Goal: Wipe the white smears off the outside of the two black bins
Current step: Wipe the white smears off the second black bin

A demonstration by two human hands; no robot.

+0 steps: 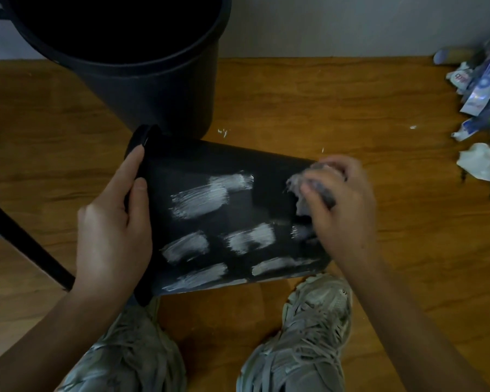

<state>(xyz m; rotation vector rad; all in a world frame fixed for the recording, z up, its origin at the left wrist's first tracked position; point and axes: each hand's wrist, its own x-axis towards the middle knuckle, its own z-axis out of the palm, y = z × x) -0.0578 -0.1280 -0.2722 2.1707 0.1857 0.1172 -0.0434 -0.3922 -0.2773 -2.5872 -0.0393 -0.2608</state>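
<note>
Head view: small bin (227, 216) on its side at frame centre, long axis 9-to-3 o'clock. Left hand (113, 233) clamped on rim at 9. Right hand (343, 210) closed on crumpled wipe (303, 193) at 3. White smears (198, 202) lie toward 9 from wipe, right hand nearer. Upright bin (142, 80) at 11.

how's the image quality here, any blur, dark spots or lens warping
Head view: dim overall, and the inside of the upright bin is pure black with no detail. The right hand and its wad of tissue are motion-blurred, while the left hand on the tilted bin and the white smears stay fairly sharp. Wide-angle warping bends the floor line and stretches the litter at the right edge.
</note>
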